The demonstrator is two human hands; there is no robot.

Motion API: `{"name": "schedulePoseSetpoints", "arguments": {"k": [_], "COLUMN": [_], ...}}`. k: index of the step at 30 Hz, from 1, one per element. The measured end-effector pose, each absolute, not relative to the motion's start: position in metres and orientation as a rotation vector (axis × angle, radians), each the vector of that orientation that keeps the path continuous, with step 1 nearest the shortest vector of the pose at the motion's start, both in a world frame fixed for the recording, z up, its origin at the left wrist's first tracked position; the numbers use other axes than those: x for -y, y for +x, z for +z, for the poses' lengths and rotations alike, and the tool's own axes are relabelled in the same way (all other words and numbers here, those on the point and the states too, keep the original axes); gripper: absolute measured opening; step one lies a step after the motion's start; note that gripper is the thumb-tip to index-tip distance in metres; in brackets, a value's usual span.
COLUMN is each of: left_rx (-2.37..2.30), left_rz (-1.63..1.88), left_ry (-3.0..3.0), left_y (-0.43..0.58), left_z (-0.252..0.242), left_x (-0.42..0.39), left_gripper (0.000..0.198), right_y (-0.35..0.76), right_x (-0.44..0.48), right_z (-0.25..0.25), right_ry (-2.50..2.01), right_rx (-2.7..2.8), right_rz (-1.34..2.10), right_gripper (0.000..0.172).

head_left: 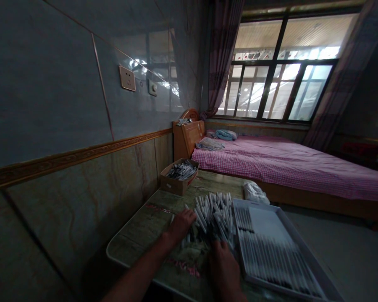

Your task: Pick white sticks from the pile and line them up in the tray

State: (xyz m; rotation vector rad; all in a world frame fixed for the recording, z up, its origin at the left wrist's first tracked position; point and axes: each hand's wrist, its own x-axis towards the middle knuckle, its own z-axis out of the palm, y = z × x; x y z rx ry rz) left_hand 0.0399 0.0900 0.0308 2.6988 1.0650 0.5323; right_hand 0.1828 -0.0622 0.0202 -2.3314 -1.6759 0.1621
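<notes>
- left hand (181, 226): open, palm down, touching the pile at its 9 o'clock edge; no grip visible
- right hand (223, 268): back uppermost, fingers hidden at the pile's 6 o'clock edge; open or closed cannot be told
- pile of loose white sticks (214, 218): at 12 o'clock from the right hand, on a marble-patterned table (138, 235)
- white tray (255, 204): just beside the pile at 3 o'clock, holding rows of sticks (271, 260) side by side
- cardboard box (173, 184): at 11 o'clock from the pile, on the table, holding dark-tipped sticks (182, 170)
- white bag (255, 193): at 1 o'clock from the pile, on the table
- pink checked bed (286, 167): beyond the table at 1 o'clock
</notes>
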Motion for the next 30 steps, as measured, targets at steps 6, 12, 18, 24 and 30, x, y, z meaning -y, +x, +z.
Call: {"name": "schedulePoseSetpoints", "arguments": {"k": [6,12,18,24,30], "left_rx": [-1.153,-1.058,-0.994,-0.889,-0.831], "left_rz": [1.367,1.587,1.527,1.518,1.546], "left_ry": [1.804,0.748,0.662,0.625,0.433], "left_y": [0.029,0.006,0.000,0.000,-0.004], "left_z": [0.018,-0.007,-0.012,-0.010,-0.008], "left_x": [-0.075,-0.038,-0.025,-0.023,-0.026], "left_gripper": [0.012,0.031,0.029,0.040,0.023], "right_y": [0.181,0.182,0.183,0.195,0.183], "right_x": [0.050,0.041,0.042,0.058,0.080], "right_z": [0.033,0.038,0.047,0.036,-0.007], "right_ry": [-2.406,-2.378,-2.429,-2.347,-1.823], "right_rx": [1.802,1.900,1.877,1.765,1.584], "right_rz": [0.201,0.239,0.290,0.267,0.448], "right_gripper": [0.031,0.031,0.028,0.025,0.031]}}
